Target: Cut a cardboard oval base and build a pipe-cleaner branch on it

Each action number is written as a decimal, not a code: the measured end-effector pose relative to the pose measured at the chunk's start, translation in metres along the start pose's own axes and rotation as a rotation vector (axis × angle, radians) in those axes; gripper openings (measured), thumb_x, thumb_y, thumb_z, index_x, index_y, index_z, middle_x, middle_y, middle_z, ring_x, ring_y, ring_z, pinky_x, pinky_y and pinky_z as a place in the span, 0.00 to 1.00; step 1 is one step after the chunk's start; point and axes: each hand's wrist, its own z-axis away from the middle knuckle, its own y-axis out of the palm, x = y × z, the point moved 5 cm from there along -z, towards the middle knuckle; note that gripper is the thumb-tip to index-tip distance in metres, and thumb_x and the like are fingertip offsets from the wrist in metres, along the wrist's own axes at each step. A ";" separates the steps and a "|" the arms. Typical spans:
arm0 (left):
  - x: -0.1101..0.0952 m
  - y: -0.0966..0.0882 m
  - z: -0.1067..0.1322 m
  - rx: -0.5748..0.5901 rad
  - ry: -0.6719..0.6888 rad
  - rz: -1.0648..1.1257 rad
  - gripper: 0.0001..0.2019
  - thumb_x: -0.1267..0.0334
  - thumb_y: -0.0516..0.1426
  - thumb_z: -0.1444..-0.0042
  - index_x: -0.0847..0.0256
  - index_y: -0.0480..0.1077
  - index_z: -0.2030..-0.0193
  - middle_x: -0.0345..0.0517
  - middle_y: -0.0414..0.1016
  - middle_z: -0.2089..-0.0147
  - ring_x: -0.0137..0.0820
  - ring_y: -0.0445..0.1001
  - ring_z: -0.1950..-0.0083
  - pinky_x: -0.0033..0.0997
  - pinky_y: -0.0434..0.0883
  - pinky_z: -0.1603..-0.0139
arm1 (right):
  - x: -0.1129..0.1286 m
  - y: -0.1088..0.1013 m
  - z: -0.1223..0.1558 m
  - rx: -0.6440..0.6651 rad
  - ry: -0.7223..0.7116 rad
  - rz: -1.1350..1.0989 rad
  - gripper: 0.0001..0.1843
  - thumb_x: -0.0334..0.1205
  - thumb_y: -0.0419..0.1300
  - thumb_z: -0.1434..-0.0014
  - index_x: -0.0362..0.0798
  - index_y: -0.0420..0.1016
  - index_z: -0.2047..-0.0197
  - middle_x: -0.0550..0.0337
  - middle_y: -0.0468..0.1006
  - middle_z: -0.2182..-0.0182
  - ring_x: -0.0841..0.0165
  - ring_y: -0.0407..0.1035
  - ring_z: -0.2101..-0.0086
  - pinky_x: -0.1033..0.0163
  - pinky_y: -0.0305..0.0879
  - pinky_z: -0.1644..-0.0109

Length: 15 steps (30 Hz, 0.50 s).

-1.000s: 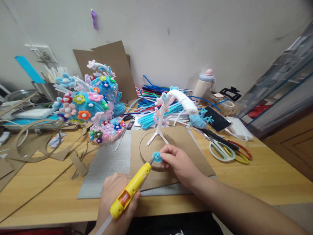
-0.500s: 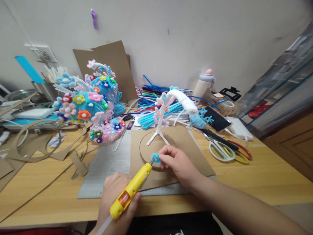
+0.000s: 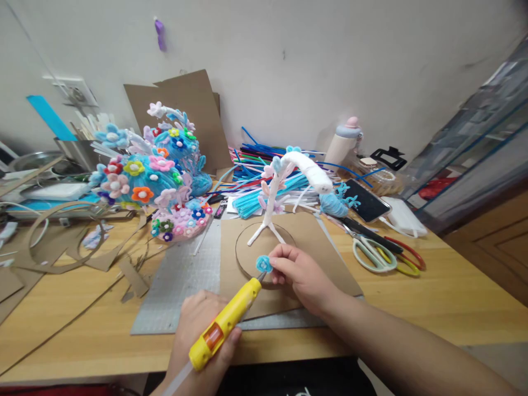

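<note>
My left hand is closed around a yellow glue gun whose nozzle points up at a small blue pipe-cleaner flower. My right hand pinches that flower just above a round cardboard disc. On the disc stands a white pipe-cleaner tree with a curved top and a blue yarn tuft hanging from it. The disc lies on a brown cardboard sheet over a grey cutting mat.
A tall blue pipe-cleaner piece covered in coloured flowers stands at the left. Loose pipe cleaners pile up behind. Scissors, a phone and a bottle are at the right. Cardboard scraps litter the left of the wooden table.
The glue gun has slipped slightly down and right, its nozzle now just under the flower. The right hand and flower have barely moved.
</note>
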 end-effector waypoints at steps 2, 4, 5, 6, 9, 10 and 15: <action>0.001 0.000 0.000 0.016 -0.001 0.002 0.12 0.56 0.49 0.39 0.58 0.69 0.67 0.43 0.72 0.71 0.35 0.66 0.67 0.38 0.60 0.64 | 0.000 -0.001 -0.001 0.007 0.003 -0.044 0.11 0.45 0.63 0.53 0.47 0.67 0.74 0.66 0.69 0.82 0.74 0.61 0.78 0.67 0.53 0.73; 0.001 0.001 0.000 0.050 0.021 -0.008 0.10 0.59 0.50 0.39 0.58 0.68 0.67 0.43 0.71 0.71 0.34 0.67 0.68 0.37 0.61 0.64 | 0.000 -0.001 -0.001 0.015 0.013 -0.105 0.13 0.45 0.64 0.54 0.47 0.66 0.74 0.67 0.68 0.81 0.75 0.60 0.79 0.67 0.53 0.73; 0.000 0.000 0.000 0.063 0.038 -0.013 0.09 0.60 0.50 0.40 0.58 0.68 0.66 0.43 0.72 0.71 0.34 0.67 0.68 0.37 0.61 0.65 | 0.000 -0.001 -0.002 0.020 0.021 -0.137 0.13 0.46 0.64 0.54 0.47 0.66 0.74 0.67 0.68 0.80 0.75 0.60 0.79 0.67 0.53 0.73; 0.000 0.000 0.000 0.069 0.051 -0.016 0.08 0.60 0.50 0.40 0.58 0.68 0.66 0.43 0.72 0.71 0.34 0.67 0.68 0.36 0.61 0.65 | 0.000 -0.001 -0.002 0.026 0.031 -0.169 0.14 0.45 0.65 0.55 0.47 0.66 0.74 0.67 0.68 0.80 0.75 0.60 0.79 0.67 0.53 0.73; 0.000 -0.001 -0.001 0.057 0.054 -0.014 0.08 0.60 0.50 0.40 0.58 0.68 0.65 0.43 0.72 0.71 0.35 0.67 0.68 0.37 0.61 0.64 | 0.001 -0.001 -0.002 0.046 0.061 -0.284 0.14 0.44 0.67 0.56 0.47 0.66 0.73 0.67 0.68 0.79 0.75 0.60 0.78 0.68 0.52 0.74; 0.000 -0.001 -0.001 0.056 0.051 -0.017 0.08 0.60 0.50 0.40 0.58 0.68 0.66 0.43 0.71 0.71 0.34 0.67 0.68 0.37 0.61 0.65 | 0.002 -0.001 -0.003 0.048 0.073 -0.332 0.14 0.42 0.67 0.57 0.47 0.66 0.72 0.67 0.68 0.78 0.75 0.59 0.78 0.68 0.51 0.74; 0.005 -0.008 0.002 0.031 0.026 -0.102 0.09 0.61 0.49 0.41 0.57 0.69 0.66 0.42 0.72 0.71 0.35 0.68 0.67 0.38 0.62 0.63 | 0.008 -0.015 -0.012 0.088 0.121 -0.534 0.10 0.41 0.64 0.54 0.47 0.67 0.72 0.67 0.66 0.77 0.77 0.55 0.80 0.68 0.46 0.77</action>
